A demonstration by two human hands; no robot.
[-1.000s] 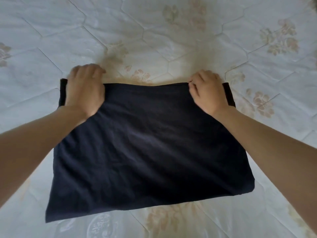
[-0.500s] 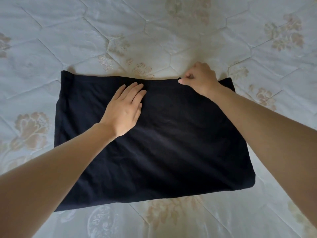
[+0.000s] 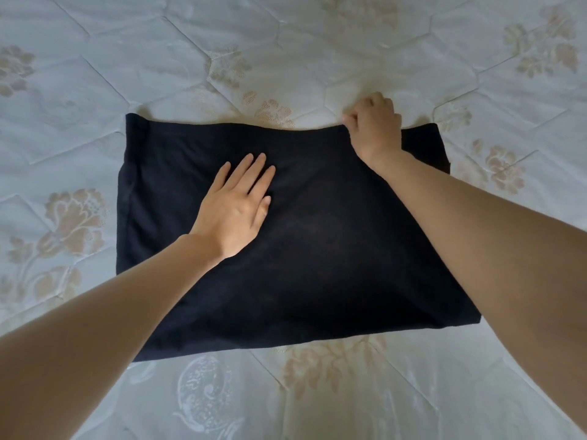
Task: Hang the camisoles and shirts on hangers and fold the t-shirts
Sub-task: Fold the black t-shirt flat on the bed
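A black t-shirt [image 3: 333, 249] lies folded into a wide rectangle on the quilted surface. My left hand [image 3: 236, 208] lies flat on its middle left part, fingers straight and pointing away from me. My right hand [image 3: 374, 128] is at the far edge near the right corner, fingers curled round the fabric edge there. Both forearms reach in from the near side and cover parts of the shirt.
The white quilted mattress [image 3: 286, 58] with beige flower patterns fills the whole view around the shirt. No hangers or other clothes are in sight.
My left hand let go of the far left corner and moved to the shirt's middle, where it now lies flat. My right hand stays at the far right edge.
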